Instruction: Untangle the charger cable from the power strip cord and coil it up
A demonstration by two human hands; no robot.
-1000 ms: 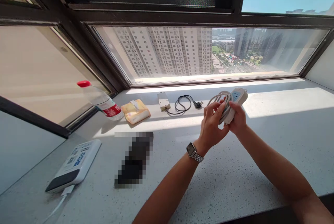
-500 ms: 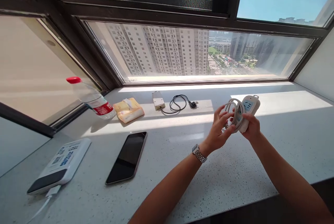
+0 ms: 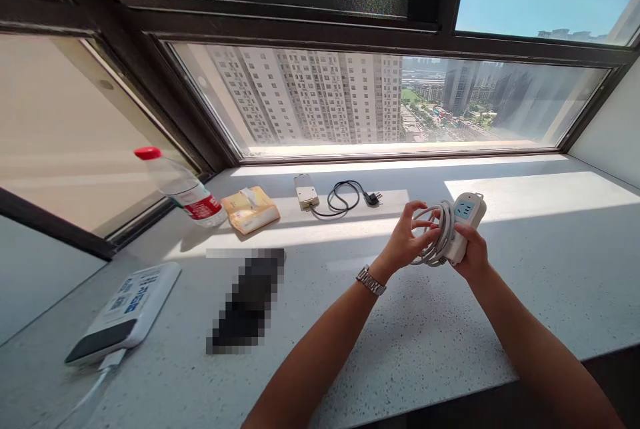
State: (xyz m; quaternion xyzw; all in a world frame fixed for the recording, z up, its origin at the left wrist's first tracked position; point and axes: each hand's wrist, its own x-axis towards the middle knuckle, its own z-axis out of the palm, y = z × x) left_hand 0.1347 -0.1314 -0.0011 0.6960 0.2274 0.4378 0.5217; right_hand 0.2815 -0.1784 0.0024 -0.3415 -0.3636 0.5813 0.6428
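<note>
My right hand point(image 3: 473, 252) grips a white power strip point(image 3: 467, 216) with a blue socket face, held upright above the white speckled sill point(image 3: 430, 342). Its grey cord point(image 3: 434, 242) is coiled around the strip. My left hand point(image 3: 407, 239), with a metal watch on the wrist, has its fingers curled on the cord loops at the strip's left side.
On the sill lie a clear water bottle with a red cap point(image 3: 183, 188), a yellow tissue pack point(image 3: 250, 210), a small white adapter point(image 3: 307, 192) with a black cable point(image 3: 345, 199), a dark phone point(image 3: 245, 299) and a white power bank point(image 3: 125, 312) at the left. Large windows stand behind.
Both hands with the power strip have shifted slightly left and down in view. My left fingers have moved round the cord loops. The things on the sill lie as before.
</note>
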